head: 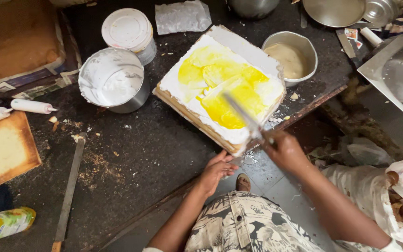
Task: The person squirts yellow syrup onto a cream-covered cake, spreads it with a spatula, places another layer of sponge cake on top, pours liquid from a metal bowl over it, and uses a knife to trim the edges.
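Two hands | right hand (286, 151) grips spatula (241, 114) | cake (221, 88) overhangs counter edge (313, 106)

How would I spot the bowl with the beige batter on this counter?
Find the square white-iced cake with the yellow smear, at the dark counter's edge. Just past its far right corner sits a small rounded metal bowl of beige batter. The other bucket, left of the cake, holds white cream.
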